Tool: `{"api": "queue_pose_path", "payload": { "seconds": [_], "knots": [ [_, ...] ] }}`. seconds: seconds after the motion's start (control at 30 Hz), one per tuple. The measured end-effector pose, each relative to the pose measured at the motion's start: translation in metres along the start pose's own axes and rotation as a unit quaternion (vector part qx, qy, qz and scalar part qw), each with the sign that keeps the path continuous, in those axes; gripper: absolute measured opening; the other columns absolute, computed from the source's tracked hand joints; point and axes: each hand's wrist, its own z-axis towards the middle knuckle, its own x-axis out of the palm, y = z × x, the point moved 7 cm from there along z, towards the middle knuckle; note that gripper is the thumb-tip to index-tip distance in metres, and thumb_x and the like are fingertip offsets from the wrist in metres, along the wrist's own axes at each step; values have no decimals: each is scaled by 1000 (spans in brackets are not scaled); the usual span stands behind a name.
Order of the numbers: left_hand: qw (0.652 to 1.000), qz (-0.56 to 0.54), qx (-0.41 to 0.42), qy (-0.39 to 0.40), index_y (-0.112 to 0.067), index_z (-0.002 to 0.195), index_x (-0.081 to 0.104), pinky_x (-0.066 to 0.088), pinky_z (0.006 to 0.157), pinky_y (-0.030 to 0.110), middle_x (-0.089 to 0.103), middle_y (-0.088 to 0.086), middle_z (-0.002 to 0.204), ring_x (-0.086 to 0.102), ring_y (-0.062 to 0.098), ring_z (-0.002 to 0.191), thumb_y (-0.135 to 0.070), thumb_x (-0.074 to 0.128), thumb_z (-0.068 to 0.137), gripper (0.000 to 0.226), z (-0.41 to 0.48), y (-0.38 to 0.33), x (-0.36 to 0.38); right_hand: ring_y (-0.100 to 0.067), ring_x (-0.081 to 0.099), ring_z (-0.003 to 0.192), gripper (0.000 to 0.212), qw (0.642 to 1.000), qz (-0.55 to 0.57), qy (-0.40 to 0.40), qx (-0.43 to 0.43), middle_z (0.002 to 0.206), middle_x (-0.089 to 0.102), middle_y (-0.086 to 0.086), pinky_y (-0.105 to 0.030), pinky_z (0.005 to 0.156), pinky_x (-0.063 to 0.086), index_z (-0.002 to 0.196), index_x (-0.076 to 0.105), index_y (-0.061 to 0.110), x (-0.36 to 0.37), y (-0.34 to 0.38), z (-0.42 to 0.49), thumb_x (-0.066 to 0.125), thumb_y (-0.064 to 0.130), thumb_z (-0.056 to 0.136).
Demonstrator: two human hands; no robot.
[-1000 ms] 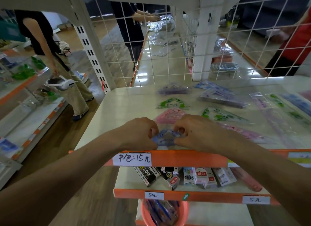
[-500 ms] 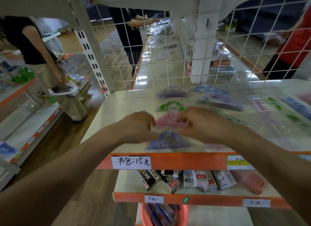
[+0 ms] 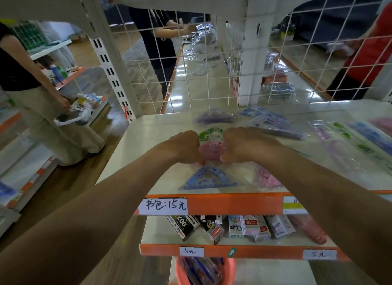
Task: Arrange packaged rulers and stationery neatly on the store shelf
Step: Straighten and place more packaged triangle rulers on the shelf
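On the cream shelf (image 3: 131,157) a column of packaged triangle rulers runs away from me: blue (image 3: 209,178) nearest the orange edge, pink (image 3: 210,150), green (image 3: 209,133), purple (image 3: 214,116). My left hand (image 3: 183,146) and my right hand (image 3: 244,145) sit on either side of the pink packet, fingers curled down onto its edges; the fingertips are hidden. Another pink packet (image 3: 268,178) lies to the right of the blue one. Long packaged rulers (image 3: 339,149) lie further right.
A white wire grid (image 3: 212,72) closes the back of the shelf. Below, a lower shelf holds small boxes (image 3: 233,227) and an orange bucket (image 3: 203,270) of pens. One person stands at the left aisle (image 3: 31,93); two others are behind the grid.
Both hands let go of the blue triangle packet near the front edge and moved back to the pink packet behind it. The blue packet now lies flat.
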Motion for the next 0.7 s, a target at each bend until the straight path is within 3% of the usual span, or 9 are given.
{"api": "queue_pose_path", "payload": {
  "seconds": [0.1, 0.2, 0.27, 0.4, 0.5, 0.57, 0.63, 0.7],
  "knots": [
    [1000, -17, -9, 6, -8, 119, 55, 46, 79, 29, 57, 8, 116, 57, 23, 101, -33, 75, 76, 53, 3, 0, 0, -9, 40, 62, 27, 1000, 8, 21, 2, 77, 43, 4, -25, 49, 27, 91, 42, 18, 0, 1, 3, 65, 32, 85],
    [999, -35, -9, 15, -7, 76, 56, 39, 55, 21, 56, 6, 79, 52, 15, 64, -25, 75, 75, 27, 6, 1, 0, -16, 47, 75, 31, 999, 8, 49, 8, 80, 45, 2, -24, 49, 29, 93, 42, 16, 0, 2, 6, 66, 33, 85],
    [999, -46, -14, 20, -13, 62, 44, 30, 46, 19, 47, 1, 64, 42, 11, 53, -22, 75, 74, 35, 7, 1, -1, -18, 49, 78, 31, 998, 6, 61, 8, 77, 47, 0, -24, 50, 32, 92, 43, 14, 1, 2, 8, 67, 33, 84],
    [997, -65, -13, 37, -16, 68, 47, 31, 46, 18, 51, 0, 71, 46, 10, 60, -22, 75, 74, 30, 8, 0, 1, -21, 51, 78, 32, 996, 16, 87, 14, 75, 47, 0, -24, 50, 33, 95, 49, 11, 3, 1, 11, 67, 34, 84],
    [997, -70, -8, 43, -13, 69, 49, 33, 50, 19, 52, 1, 74, 48, 12, 65, -21, 74, 75, 27, 9, 0, 2, -18, 51, 76, 30, 996, 37, 83, 10, 87, 53, -3, -23, 50, 33, 100, 56, 10, 3, 1, 10, 66, 33, 84],
    [997, -71, -4, 34, -8, 87, 55, 35, 51, 19, 55, 4, 86, 51, 15, 74, -21, 74, 76, 26, 8, -1, 1, -17, 50, 75, 29, 997, 40, 73, 9, 90, 53, -3, -23, 50, 32, 101, 56, 10, 3, 0, 8, 65, 32, 85],
    [997, -72, 1, 16, -7, 112, 55, 37, 53, 18, 55, 6, 102, 50, 17, 86, -23, 74, 77, 43, 5, -2, -1, -14, 49, 70, 28, 997, 44, 56, 6, 86, 53, -2, -22, 50, 32, 102, 55, 10, 3, 0, 8, 65, 31, 85],
    [997, -73, 11, -6, -6, 123, 51, 40, 60, 19, 55, 7, 112, 47, 16, 91, -24, 74, 78, 54, 4, -2, -3, -16, 51, 74, 31, 997, 65, 42, 4, 89, 56, -2, -22, 50, 33, 106, 56, 9, 4, -1, 9, 65, 30, 85]
  ]
}}
